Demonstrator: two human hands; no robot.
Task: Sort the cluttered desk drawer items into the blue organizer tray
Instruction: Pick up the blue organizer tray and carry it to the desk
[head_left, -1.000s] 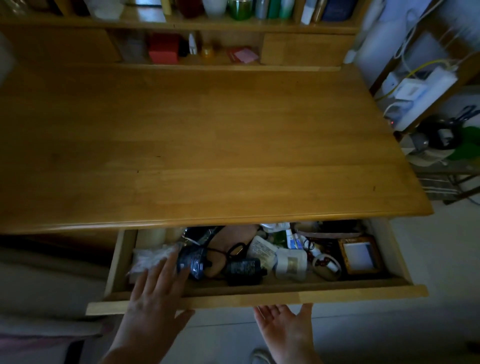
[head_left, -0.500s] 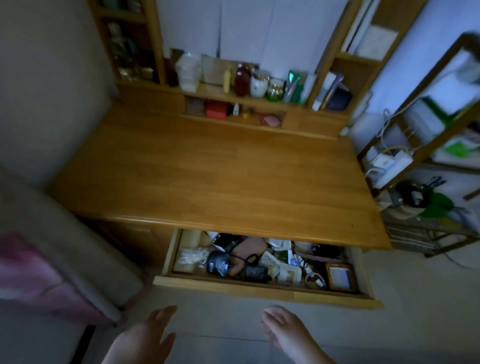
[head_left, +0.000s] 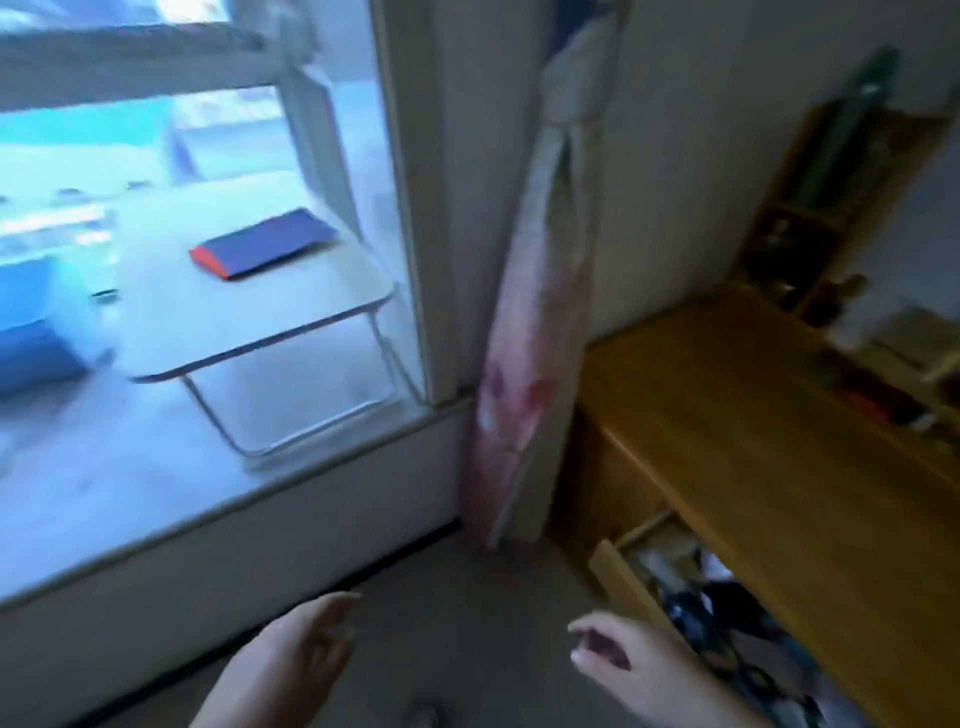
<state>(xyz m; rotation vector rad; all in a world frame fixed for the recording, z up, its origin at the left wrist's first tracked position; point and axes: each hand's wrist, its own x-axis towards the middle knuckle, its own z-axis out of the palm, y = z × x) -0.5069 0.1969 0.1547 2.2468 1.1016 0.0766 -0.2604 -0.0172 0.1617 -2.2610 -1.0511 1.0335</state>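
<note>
No text, label, brand, number or sign can be read anywhere: the whole view is motion-blurred, and the things in the open drawer (head_left: 727, 618) and on the shelves (head_left: 831, 218) are too smeared to show lettering.

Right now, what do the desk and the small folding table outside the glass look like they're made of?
Desk: wood, honey-coloured with a soft sheen; plank seams and grain show. Folding table: pale, smooth top, probably laminate or plastic, on thin bent legs that look like metal tube. Blur leaves that open.
</note>
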